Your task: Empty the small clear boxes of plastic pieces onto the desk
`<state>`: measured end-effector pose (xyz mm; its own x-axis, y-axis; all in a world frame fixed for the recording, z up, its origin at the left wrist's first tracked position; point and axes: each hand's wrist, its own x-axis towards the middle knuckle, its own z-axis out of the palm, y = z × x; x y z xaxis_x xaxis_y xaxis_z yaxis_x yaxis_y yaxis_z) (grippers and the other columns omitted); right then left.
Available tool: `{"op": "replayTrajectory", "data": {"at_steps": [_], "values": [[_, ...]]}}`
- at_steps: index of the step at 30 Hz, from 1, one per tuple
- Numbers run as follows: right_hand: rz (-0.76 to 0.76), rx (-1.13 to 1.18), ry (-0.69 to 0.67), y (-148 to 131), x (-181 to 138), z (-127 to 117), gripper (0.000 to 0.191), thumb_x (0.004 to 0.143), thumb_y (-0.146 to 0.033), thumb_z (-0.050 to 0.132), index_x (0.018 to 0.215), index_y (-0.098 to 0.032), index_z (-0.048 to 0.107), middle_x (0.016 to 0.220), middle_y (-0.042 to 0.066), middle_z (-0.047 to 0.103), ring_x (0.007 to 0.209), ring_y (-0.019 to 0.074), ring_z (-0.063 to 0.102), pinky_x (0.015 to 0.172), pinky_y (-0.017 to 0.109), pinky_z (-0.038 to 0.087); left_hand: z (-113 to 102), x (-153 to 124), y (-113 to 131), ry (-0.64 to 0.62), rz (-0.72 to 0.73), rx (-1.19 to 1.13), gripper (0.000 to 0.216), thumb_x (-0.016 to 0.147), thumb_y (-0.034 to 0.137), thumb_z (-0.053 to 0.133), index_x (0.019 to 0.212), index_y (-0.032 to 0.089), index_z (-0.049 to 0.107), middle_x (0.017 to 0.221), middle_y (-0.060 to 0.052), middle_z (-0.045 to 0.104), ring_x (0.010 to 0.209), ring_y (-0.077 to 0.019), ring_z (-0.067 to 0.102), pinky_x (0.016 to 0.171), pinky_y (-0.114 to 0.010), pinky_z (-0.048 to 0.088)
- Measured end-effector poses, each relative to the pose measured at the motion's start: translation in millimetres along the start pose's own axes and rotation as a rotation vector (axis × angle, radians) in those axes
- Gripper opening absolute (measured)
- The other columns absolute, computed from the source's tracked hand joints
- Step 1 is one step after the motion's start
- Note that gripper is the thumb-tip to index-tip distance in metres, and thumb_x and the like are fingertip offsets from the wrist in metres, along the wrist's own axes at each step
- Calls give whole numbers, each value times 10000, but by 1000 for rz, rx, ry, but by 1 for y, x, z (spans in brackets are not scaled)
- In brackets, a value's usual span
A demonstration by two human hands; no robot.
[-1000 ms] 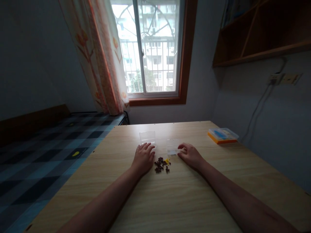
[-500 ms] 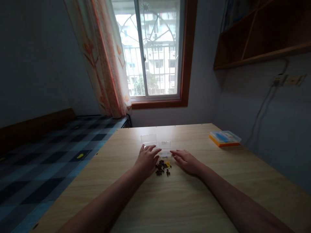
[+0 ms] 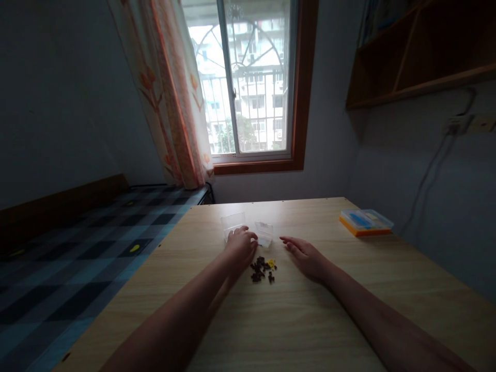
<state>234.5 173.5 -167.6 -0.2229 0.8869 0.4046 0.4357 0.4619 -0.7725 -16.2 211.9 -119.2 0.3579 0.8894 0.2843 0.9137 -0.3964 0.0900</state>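
My left hand (image 3: 241, 247) is over the near side of an opened clear plastic box (image 3: 264, 233), its fingers bent down and gripping it. The box's raised clear lid (image 3: 233, 221) stands beyond those fingers, and part of the box is hidden under the hand. Nearer to me lies a small heap of dark brown pieces (image 3: 257, 269), too small to name, with a few yellow pieces (image 3: 270, 263) at its right edge. To the right of the box, my right hand (image 3: 305, 256) rests on its side on the table, fingers stretched out and holding nothing.
The wooden table (image 3: 310, 320) reaches toward the window wall. A flat orange case with a see-through lid (image 3: 365, 222) lies near its right edge. Left of the table is a bed with a checked cover (image 3: 96, 248). A wooden shelf (image 3: 403, 51) hangs at upper right.
The clear box has turned and shifted slightly left under my left hand, whose fingers are more bent. My right hand sits a little farther from the box. The view has swung slightly left.
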Motion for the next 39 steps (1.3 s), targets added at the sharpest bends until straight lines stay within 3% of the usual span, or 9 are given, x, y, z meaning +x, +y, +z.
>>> {"op": "replayTrajectory", "data": {"at_steps": [5, 16, 21, 25, 31, 36, 39], "values": [[21, 12, 8, 6, 1, 1, 494, 979, -508, 417, 1296, -204, 644, 1272, 112, 660, 1201, 266, 604, 1073, 481, 441, -3, 8, -30, 3, -71, 39, 271, 934, 319, 518, 1062, 279, 754, 1265, -96, 650, 1258, -282, 531, 1030, -426, 396], [34, 5, 10, 12, 2, 3, 477, 976, -503, 428, 1284, -215, 650, 1254, 107, 671, 1174, 260, 623, 1038, 473, 477, -8, 23, -140, 33, -342, 186, 320, 972, 350, 459, 1120, 224, 714, 1295, -110, 630, 1167, -276, 582, 987, -432, 396], [9, -72, 33, 7, 2, 2, 448, 986, -458, 419, 1282, -216, 653, 1240, 108, 678, 1154, 258, 631, 1041, 476, 472, -12, 34, -173, 50, -395, 228, 375, 978, 377, 406, 1112, 216, 717, 1217, -107, 681, 1105, -300, 608, 938, -420, 410], [-25, -156, 35, -1, 3, 0, 408, 984, -394, 431, 1260, -213, 669, 1220, 97, 690, 1125, 241, 644, 1009, 422, 498, -12, 52, -184, 54, -441, 249, 413, 939, 371, 407, 1092, 168, 733, 1173, -160, 703, 1049, -349, 631, 868, -417, 440], [-39, -295, 122, -11, 6, -8, 337, 951, -324, 497, 1210, -237, 695, 1131, 47, 725, 1056, 205, 659, 949, 326, 518, -8, 70, -189, 88, -366, 262, 446, 914, 393, 416, 1142, 152, 714, 1204, -162, 684, 1022, -351, 639, 827, -406, 456], [21, -509, 417, 3, 9, -63, 326, 923, -223, 463, 1123, -189, 718, 1111, 79, 703, 1099, 230, 597, 1044, 367, 423, -5, 59, -178, 243, -305, 338, 468, 899, 371, 444, 1227, 100, 639, 1313, -142, 602, 1133, -370, 555, 976, -466, 376], [129, -648, 665, 26, 2, -106, 355, 877, -213, 479, 1160, -170, 688, 1246, 131, 616, 1263, 297, 462, 1139, 503, 262, -3, 51, -168, 321, -273, 369, 467, 911, 383, 452, 1249, 104, 611, 1381, -140, 546, 1191, -365, 502, 1050, -483, 310]]}}
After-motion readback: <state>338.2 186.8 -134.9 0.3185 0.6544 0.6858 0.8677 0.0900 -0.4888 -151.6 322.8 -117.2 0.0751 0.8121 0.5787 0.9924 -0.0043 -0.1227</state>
